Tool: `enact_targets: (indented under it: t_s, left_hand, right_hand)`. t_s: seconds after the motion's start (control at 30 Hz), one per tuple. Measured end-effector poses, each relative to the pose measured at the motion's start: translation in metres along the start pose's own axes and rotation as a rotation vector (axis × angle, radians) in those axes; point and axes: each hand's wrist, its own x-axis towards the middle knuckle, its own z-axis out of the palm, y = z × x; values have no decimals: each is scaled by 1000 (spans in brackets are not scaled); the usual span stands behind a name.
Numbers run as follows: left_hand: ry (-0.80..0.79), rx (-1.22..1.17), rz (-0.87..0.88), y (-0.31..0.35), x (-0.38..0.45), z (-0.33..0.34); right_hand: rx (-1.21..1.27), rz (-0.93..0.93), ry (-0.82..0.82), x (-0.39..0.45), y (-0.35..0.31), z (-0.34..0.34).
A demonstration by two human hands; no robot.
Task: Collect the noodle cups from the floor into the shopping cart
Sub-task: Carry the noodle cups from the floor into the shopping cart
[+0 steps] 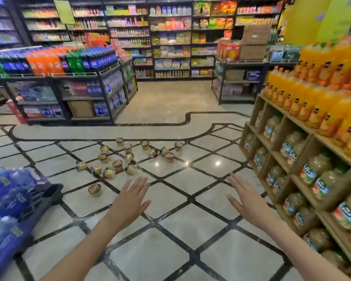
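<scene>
A: Head view, hands first. What are the fingers doing?

B: The left hand (130, 201) is reaching forward, palm down, fingers (139, 184) straight and slightly spread. It is holding nothing and touching nothing. The right hand (246, 201) is doing the same: fingers (234, 180) extended, nothing in them, hanging above the floor (170, 240).

A: Location of the noodle cups?

B: The noodle cups (128, 157) are lying scattered on the tiled floor ahead of both hands, well apart from them. One single cup (95, 190) is sitting nearer, just left of the left hand, not touching it.

A: Orientation?

B: It is mixed. Several cups are standing upright, long axis vertical, lids facing up, for example one at the far right of the group (178, 146). Others are lying on their sides, long axis along the floor; one at the left edge (81, 165) is pointing roughly sideways. The nearest single cup is tilting, lid turned toward the camera.

A: Surroundings?

B: A dark cart edge (49, 196) carrying blue water-bottle packs (6, 187) is showing at lower left. A wooden shelf (304, 179) of jars and orange bottles is standing at right.
</scene>
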Motion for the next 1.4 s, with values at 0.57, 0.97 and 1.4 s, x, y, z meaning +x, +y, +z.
enact_targets:
  t_s: [0.57, 0.97, 1.4]
  left_hand:
    - [-119, -139, -207, -22, 389, 119]
    - [-157, -141, -438, -2, 627, 191]
    - [-360, -274, -760, -23, 790, 265]
  right_hand:
    - [31, -128, -130, 401, 247, 55]
    - [131, -286, -254, 682, 416, 98]
    - [192, -382, -487, 966, 499, 176]
